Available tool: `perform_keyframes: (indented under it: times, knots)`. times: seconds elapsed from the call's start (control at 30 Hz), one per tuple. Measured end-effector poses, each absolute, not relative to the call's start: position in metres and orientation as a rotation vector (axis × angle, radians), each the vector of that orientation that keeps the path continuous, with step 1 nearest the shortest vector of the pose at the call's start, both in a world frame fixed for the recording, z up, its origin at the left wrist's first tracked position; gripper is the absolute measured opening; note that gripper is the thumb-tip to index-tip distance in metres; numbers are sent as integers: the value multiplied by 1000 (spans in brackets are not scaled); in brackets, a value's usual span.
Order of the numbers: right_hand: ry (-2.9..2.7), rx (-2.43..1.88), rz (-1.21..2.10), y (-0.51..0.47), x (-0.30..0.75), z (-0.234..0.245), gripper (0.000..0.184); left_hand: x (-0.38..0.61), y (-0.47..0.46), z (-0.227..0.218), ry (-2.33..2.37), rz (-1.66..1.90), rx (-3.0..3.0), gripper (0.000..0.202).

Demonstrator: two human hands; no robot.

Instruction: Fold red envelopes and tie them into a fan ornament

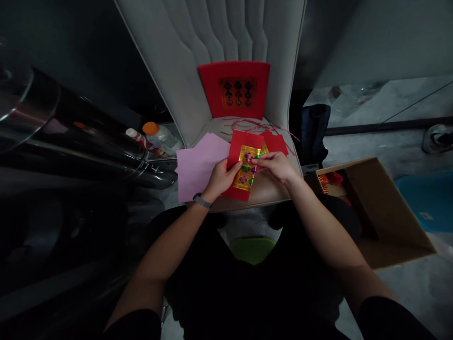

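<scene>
Black clothing [255,297], red paper [245,175] beyond (carton [389,205] rightward)

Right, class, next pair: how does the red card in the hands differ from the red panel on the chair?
The red card is in the left hand, with the right hand at its right side; the red panel leans against the chair back.
The card is narrow and tall; the panel looks broader than high.
The card's patterned patch gleams bright gold; the panel's looks darker and duller.
Both are red with a patterned patch.
</scene>
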State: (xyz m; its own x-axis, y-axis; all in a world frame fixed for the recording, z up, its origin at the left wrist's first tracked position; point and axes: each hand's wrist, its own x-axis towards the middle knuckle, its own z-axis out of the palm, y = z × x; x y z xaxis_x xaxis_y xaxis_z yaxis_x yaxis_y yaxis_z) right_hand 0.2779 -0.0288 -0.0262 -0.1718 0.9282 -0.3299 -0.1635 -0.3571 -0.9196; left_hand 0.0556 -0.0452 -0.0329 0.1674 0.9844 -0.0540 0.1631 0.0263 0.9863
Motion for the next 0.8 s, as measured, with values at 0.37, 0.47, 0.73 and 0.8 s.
perform_keyframes:
  times: [0.37, 0.47, 0.73, 0.8]
  knots:
    - [-794, -1190, 1520, -29, 263, -27, 46, 61, -51, -25, 1274, 989, 1490, 40]
    - [-784, -1204, 1475, -28, 260, -26, 46, 61, -52, -25, 1263, 980, 1469, 40]
    - [-715, -1146, 1421, -24, 255, -34, 42, 60, -54, -28, 1246, 966, 1485, 44]
    - [-691, -1154, 1408, -23, 253, -33, 43, 59, -54, -27, 1230, 954, 1467, 44]
